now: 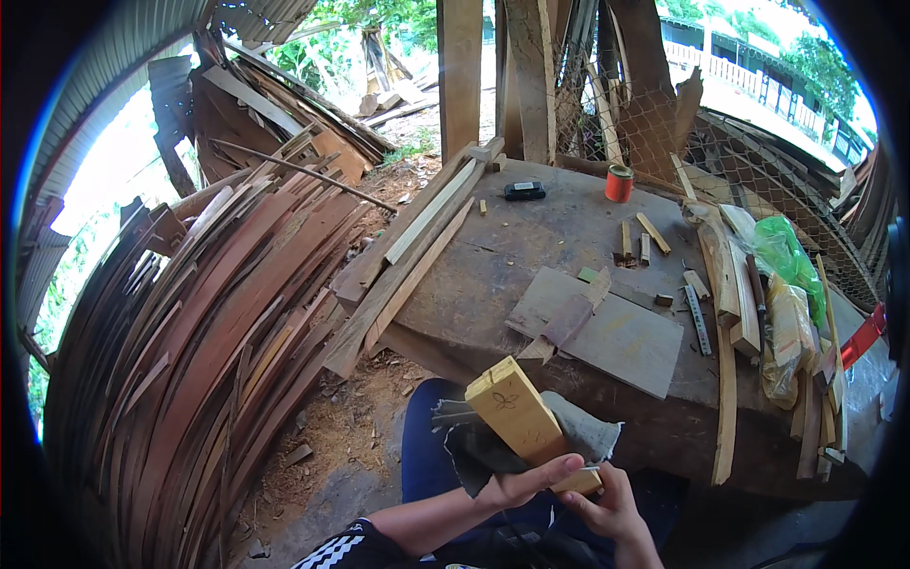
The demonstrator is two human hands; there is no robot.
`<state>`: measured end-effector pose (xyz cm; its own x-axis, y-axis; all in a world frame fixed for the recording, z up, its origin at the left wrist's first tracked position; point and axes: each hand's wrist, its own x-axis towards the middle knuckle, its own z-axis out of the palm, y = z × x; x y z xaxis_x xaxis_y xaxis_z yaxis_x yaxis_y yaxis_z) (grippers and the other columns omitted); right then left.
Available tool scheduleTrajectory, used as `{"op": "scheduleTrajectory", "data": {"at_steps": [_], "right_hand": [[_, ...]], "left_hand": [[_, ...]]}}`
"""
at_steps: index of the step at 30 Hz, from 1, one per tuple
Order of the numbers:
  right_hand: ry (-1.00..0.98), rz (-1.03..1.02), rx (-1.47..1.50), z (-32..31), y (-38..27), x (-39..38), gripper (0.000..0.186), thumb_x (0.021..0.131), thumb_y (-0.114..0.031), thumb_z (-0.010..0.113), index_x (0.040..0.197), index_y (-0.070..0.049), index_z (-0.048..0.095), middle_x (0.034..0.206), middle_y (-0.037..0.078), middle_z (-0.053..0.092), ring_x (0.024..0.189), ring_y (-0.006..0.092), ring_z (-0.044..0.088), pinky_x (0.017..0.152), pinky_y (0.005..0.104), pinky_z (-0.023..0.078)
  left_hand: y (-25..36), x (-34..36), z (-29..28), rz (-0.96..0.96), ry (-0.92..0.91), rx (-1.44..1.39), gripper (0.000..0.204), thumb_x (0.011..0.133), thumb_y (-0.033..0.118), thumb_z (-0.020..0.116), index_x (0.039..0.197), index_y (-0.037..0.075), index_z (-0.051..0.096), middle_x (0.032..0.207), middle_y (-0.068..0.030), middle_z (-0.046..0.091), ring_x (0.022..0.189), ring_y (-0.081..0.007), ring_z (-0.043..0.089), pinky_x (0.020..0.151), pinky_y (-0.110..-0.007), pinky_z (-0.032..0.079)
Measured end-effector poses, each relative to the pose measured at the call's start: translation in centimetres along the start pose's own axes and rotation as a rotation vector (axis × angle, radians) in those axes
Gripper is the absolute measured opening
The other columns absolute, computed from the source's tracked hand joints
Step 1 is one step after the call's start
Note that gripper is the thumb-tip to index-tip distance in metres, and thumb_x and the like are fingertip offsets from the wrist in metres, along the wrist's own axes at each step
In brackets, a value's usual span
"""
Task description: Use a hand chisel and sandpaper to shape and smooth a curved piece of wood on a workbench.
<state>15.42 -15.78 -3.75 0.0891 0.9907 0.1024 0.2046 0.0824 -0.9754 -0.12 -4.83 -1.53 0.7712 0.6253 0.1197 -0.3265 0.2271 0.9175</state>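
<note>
A pale yellow wooden block (517, 412) is tilted up over my lap, with a flower-like pencil mark on its face. My left hand (526, 482) is closed round its lower part, thumb across the top; its other fingers are hidden. Beneath the block lies a dark grey sheet with frayed edges (479, 453), sticking out on both sides; whether it is cloth or worn abrasive sheet I cannot tell. My right hand (607, 504) grips the block's lower end between thumb and fingers.
The worktable (445, 294) ahead bears a grey board (626, 346), an orange-red can (619, 185), a small black device (524, 191), a metal ruler (698, 321) and wood offcuts. Long strips (725, 398) and plastic bags (791, 256) lie at right. Stacked planks (209, 351) fill the left.
</note>
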Motion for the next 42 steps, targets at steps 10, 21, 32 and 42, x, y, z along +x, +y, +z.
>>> {"op": "scheduleTrajectory", "data": {"at_steps": [10,21,32,42], "right_hand": [[-0.067,0.214,0.385,-0.4,3.1,-0.7,0.029,0.083,-0.011,0.075,0.103,0.002,0.057,0.085,0.009,0.07,0.079,0.0139,0.069,0.07,0.0263,0.057],[0.283,-0.144,0.109,0.5,2.1,-2.2,0.031,0.082,0.003,0.068,0.111,-0.001,0.06,0.101,0.018,0.068,0.09,0.0231,0.07,0.073,0.029,0.057],[0.434,-0.451,-0.18,0.9,0.6,-0.5,0.032,0.093,-0.025,0.062,0.116,-0.003,0.059,0.112,0.023,0.062,0.102,0.0313,0.063,0.085,0.0373,0.05],[0.58,-0.513,-0.504,-0.3,1.5,-0.8,0.026,0.079,-0.021,0.075,0.103,-0.011,0.069,0.115,0.018,0.06,0.096,0.0315,0.06,0.078,0.0384,0.049]], "left_hand": [[-0.6,-0.2,-2.4,0.148,0.194,-0.29,0.031,0.089,0.029,0.068,0.105,0.004,0.06,0.096,-0.0061,0.063,0.09,-0.0166,0.063,0.082,-0.033,0.051],[3.0,1.8,-3.1,0.378,0.413,-0.487,0.045,0.089,0.052,0.061,0.083,0.008,0.051,0.077,-0.0017,0.048,0.075,-0.0123,0.043,0.077,-0.03,0.038],[2.3,1.7,-3.0,0.267,0.248,-0.751,0.093,0.073,0.092,0.028,0.091,0.003,0.049,0.084,-0.0085,0.051,0.081,-0.0189,0.048,0.08,-0.031,0.041],[3.3,2.0,-2.0,0.428,0.176,-0.46,0.079,0.098,0.061,0.021,0.15,0.003,0.018,0.154,-0.0113,0.026,0.14,-0.0278,0.029,0.113,-0.047,0.026]]}}
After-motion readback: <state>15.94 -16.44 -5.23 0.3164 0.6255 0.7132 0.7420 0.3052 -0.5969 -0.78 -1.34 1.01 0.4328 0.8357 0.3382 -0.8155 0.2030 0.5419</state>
